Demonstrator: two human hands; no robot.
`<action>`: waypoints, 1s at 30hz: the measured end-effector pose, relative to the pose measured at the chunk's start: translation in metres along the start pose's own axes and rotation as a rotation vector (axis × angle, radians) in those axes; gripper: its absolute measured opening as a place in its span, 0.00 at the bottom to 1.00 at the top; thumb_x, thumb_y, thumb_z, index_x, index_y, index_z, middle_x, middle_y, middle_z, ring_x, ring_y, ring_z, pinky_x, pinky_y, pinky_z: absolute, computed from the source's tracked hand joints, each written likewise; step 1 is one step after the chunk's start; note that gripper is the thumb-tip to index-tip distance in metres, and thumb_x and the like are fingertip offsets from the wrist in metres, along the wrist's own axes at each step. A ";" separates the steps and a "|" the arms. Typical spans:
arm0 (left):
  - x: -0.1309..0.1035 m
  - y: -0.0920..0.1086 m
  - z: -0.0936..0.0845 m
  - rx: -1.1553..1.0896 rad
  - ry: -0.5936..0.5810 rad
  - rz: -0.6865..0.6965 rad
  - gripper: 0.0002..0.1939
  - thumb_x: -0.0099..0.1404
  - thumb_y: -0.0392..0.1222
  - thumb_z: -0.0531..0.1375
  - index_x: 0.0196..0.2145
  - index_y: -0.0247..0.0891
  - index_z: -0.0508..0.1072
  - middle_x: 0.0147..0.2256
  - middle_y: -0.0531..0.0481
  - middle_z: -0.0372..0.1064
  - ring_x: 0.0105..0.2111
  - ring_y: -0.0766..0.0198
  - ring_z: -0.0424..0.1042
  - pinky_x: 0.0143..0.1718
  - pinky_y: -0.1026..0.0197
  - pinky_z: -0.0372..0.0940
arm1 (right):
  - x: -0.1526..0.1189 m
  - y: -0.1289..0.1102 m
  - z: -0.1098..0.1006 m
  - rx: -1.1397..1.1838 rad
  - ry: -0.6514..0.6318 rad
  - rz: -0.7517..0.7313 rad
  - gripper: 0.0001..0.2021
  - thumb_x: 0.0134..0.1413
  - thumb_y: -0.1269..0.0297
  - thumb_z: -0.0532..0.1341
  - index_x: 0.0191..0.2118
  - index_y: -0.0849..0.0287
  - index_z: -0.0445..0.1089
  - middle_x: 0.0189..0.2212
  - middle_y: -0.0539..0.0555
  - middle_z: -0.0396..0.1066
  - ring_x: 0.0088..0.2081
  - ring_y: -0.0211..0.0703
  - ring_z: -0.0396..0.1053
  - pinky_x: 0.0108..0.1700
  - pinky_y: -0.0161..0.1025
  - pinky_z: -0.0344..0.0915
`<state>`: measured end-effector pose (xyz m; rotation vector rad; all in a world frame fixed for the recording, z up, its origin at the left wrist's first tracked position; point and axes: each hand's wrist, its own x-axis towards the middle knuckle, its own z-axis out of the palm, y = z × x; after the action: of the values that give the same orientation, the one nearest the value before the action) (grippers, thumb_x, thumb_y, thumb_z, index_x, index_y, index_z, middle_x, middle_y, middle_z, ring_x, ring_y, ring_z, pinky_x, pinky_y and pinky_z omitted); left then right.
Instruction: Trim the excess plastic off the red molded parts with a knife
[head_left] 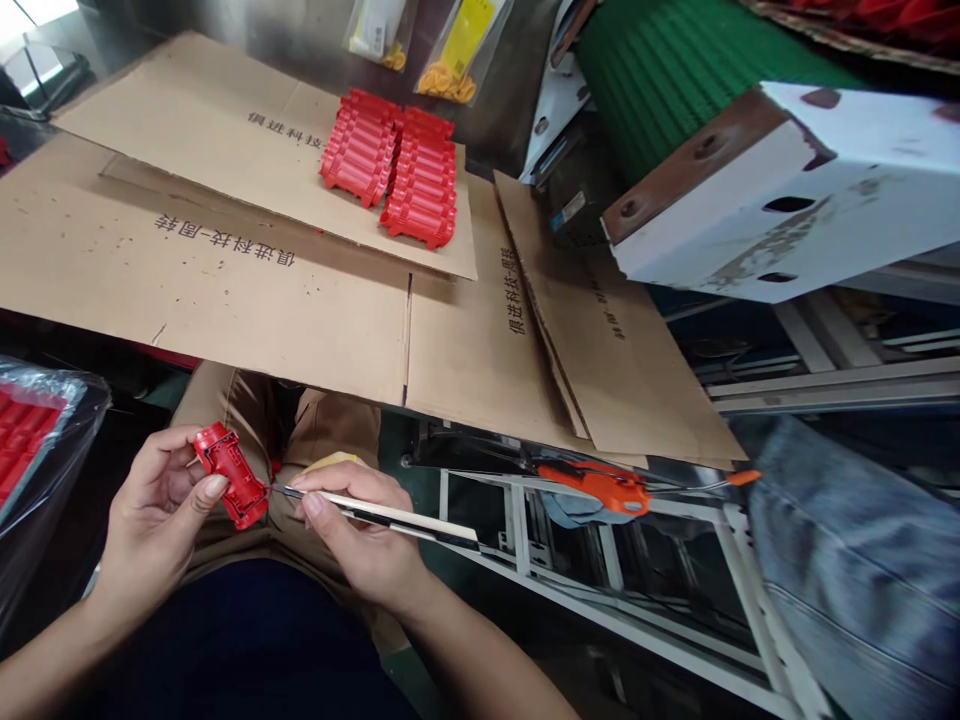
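My left hand [166, 495] grips a small red plastic housing [234, 474] above my lap, thumb on its near side. The housing is tilted, with its hollow, detailed inside facing up. In my right hand [360, 520] is a pair of slim tweezers [420, 520], pinched between thumb and fingers, with pale and dark arms meeting at the rear. Their fine tip reaches the right edge of the housing; whether it grips anything there is too small to tell. Something yellow [334, 461] shows behind my right fingers.
Rows of red housings [390, 165] lie on cardboard sheets [225, 290] covering the bench. Bags of yellow rings [450, 80] sit behind. An orange air gun [600, 487] is below the bench edge, beside a white metal frame [517, 525]. A plastic-lined bin [79, 390] holds red parts at left.
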<state>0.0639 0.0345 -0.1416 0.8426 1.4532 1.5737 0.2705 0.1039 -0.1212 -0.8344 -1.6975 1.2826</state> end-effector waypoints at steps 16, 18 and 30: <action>-0.002 0.006 0.002 0.016 0.029 -0.033 0.15 0.63 0.41 0.75 0.47 0.44 0.80 0.40 0.49 0.83 0.34 0.63 0.84 0.32 0.71 0.76 | 0.000 -0.003 -0.003 -0.113 -0.074 -0.091 0.06 0.66 0.70 0.66 0.44 0.58 0.82 0.38 0.55 0.84 0.38 0.40 0.80 0.42 0.34 0.74; -0.003 0.006 0.000 -0.006 0.044 -0.046 0.17 0.61 0.39 0.76 0.47 0.43 0.80 0.41 0.49 0.83 0.35 0.62 0.84 0.34 0.70 0.77 | 0.001 -0.004 -0.005 -0.097 -0.089 -0.063 0.06 0.66 0.70 0.66 0.45 0.59 0.82 0.37 0.56 0.84 0.38 0.41 0.80 0.43 0.35 0.74; 0.003 0.006 0.012 -0.294 -0.061 -0.142 0.14 0.66 0.43 0.73 0.48 0.44 0.79 0.36 0.50 0.80 0.29 0.65 0.79 0.31 0.66 0.77 | -0.006 0.026 0.024 1.118 -0.098 0.744 0.17 0.55 0.51 0.78 0.37 0.59 0.79 0.29 0.49 0.80 0.28 0.32 0.76 0.32 0.26 0.75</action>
<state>0.0719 0.0427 -0.1343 0.5970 1.1751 1.5894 0.2526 0.0953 -0.1513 -0.6784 -0.4495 2.4201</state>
